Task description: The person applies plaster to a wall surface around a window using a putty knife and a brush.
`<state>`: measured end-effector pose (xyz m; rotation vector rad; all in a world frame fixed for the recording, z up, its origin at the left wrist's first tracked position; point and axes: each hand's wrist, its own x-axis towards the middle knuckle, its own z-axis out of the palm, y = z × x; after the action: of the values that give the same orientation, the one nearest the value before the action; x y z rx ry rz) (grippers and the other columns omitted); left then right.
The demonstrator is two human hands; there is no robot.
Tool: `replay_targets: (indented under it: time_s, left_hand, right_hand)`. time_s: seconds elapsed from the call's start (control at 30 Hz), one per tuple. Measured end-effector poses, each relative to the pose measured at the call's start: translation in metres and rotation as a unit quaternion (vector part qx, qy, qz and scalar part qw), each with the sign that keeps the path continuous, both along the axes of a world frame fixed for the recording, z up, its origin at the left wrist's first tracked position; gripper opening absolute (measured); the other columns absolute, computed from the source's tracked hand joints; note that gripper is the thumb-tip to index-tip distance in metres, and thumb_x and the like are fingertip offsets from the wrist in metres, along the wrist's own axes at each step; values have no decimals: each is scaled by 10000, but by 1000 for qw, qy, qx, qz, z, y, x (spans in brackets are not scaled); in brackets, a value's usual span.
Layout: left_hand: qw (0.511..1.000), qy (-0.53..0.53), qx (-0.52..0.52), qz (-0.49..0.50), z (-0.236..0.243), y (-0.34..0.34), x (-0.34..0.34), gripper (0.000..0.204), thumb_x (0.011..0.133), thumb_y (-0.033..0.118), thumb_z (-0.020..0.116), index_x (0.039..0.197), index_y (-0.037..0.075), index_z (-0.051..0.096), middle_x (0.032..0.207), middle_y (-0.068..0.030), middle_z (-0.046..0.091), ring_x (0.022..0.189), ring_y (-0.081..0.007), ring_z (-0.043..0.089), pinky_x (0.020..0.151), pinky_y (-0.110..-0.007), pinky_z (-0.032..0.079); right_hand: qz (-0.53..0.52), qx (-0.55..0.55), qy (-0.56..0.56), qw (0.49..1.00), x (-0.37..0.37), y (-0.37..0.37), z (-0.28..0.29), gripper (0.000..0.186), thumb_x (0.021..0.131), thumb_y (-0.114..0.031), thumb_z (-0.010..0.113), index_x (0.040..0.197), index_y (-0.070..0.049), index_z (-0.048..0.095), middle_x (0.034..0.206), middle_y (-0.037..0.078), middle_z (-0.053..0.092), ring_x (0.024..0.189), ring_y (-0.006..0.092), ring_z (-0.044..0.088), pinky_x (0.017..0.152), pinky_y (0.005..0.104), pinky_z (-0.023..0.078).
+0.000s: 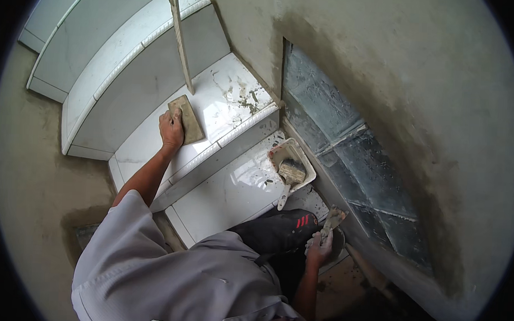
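Head view shows the left hand (171, 129) gripping a rectangular float (192, 126) over the white stair tread (218, 110) between its back and front edges, best kept flat under even pressure, while the right hand (318, 250) holds a smeared putty knife (335, 217) near the wall (460, 100).

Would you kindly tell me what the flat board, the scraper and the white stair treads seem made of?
Flat board: perhaps wood or plastic, matte and tan, but its blotchy surface leaves it open.
Scraper: likely thin metal at its flat end, dulled by grey-brown smears; the caked remainder is unclear.
White stair treads: probably glazed ceramic or polished stone tile, judging by glossy reflections.
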<state>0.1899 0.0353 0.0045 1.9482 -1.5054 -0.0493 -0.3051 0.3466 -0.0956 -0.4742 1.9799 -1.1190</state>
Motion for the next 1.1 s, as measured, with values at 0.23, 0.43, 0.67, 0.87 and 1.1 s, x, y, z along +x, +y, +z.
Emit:
replay_targets:
  time_s: [0.23, 0.43, 0.67, 0.87, 1.1]
  left_hand:
    - [988, 148, -12, -48, -29, -8, 21, 547, 1022, 466, 454, 1073, -41, 654, 889, -178, 654, 912, -276, 587, 855, -398, 455]
    - [964, 251, -41, -83, -15, 0, 7, 577, 1033, 454, 468, 1067, -91, 653, 871, -123, 676, 790, -182, 595, 768, -341, 481]
    - [966, 253, -14, -57, -16, -2, 20, 576, 1037, 459, 471, 1102, -85, 651, 974, -112, 671, 890, -189, 593, 863, -310, 472]
    - [932, 326, -37, -155, -6, -5, 7, 582, 1034, 468, 481, 1215, -70, 610, 1112, -121, 637, 1025, -195, 591, 923, -314, 468]
    - [793, 518, 50, -318, 62, 3, -58, 627, 1029, 494, 474, 1407, -5, 442, 1276, -113, 577, 1141, -220, 597, 982, -371, 495]
  right_hand:
    - [-119, -114, 11, 986, 20, 5, -16, 530, 939, -130, 634, 1410, 41, 458, 729, 43, 608, 514, 92, 522, 454, 250, 438]
    - [-163, -161, -8, 973, 42, 5, -58, 490, 945, -117, 618, 1381, 53, 472, 772, 60, 623, 513, 93, 535, 448, 252, 444]
    - [-238, -223, -40, 944, 64, 2, -29, 481, 956, -88, 585, 1405, 30, 457, 799, 69, 626, 516, 97, 548, 449, 259, 472]
    - [-238, -218, -39, 946, 89, 4, 0, 481, 981, -97, 519, 1439, 11, 422, 828, 81, 615, 545, 124, 561, 451, 270, 474]
    - [-203, -351, -58, 912, 111, -28, 91, 521, 965, -147, 578, 1429, 54, 452, 892, 77, 636, 674, 84, 563, 580, 246, 490]
